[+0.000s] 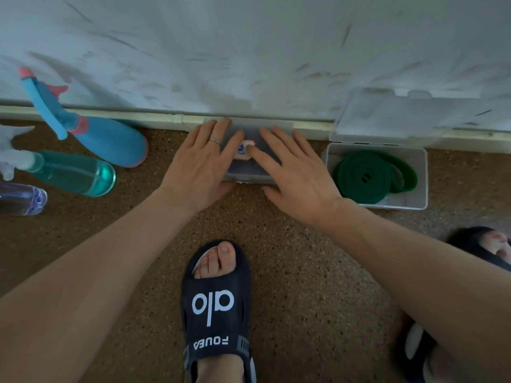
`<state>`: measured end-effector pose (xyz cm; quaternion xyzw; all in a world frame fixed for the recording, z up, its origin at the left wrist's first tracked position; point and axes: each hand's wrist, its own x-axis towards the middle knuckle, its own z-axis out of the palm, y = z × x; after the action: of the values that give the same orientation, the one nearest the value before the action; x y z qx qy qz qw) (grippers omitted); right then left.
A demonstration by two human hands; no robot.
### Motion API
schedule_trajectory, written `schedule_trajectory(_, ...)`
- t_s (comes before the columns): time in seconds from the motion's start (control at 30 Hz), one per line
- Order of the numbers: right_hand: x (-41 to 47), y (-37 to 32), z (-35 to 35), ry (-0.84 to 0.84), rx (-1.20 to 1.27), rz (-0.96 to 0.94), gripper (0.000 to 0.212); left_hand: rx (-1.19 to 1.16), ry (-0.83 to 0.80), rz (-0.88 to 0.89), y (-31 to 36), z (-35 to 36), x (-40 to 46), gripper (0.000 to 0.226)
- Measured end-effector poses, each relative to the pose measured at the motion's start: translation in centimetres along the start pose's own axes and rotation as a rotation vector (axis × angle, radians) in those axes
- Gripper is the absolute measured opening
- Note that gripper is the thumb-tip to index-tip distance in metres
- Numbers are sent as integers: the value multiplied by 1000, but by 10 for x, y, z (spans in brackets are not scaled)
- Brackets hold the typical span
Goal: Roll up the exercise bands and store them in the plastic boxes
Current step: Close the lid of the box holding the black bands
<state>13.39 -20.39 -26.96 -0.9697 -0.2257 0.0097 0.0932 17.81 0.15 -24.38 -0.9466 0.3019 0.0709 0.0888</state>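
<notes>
Head view looks down at a speckled brown floor point(276, 244) that meets a scuffed white wall point(249, 51) along its far edge. 2 bare hands lie flat on the lid of a closed plastic box point(253, 172) that sits against the wall's base. Its contents look dark through the lid, too blurred to name. Left hand point(199, 161), with a ring on 1 finger, has its fingers spread over the lid's left part and its thumb at the near edge. Right hand point(296, 170) is spread over the right part, 1 fingertip on a white label point(242, 150) at the lid's middle. Neither hand grips anything.

Just right of it, an open plastic box point(420, 175) holds a rolled green band point(370, 175), its lid point(401, 114) leaning against the wall. Toward the floor's left edge lie 3 spray bottles: a blue one point(107, 139), a teal one point(74, 172) and a clear one point(22, 199). A black sandal point(215, 308) stands on the near floor.
</notes>
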Motion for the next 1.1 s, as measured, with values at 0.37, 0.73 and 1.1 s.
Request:
schedule_trajectory(0.37, -65, 101, -74, 641, 40, 578, 36, -1077, 3, -129, 112, -72, 70, 104)
schedule_trajectory(0.73, -132, 114, -42, 295, 210, 742, 54, -39, -81, 348, 163, -45, 60, 78)
schedule_trajectory(1.1, -122, 102, 3, 105, 598, 797, 85, 175, 129, 386, 150, -25, 75, 57)
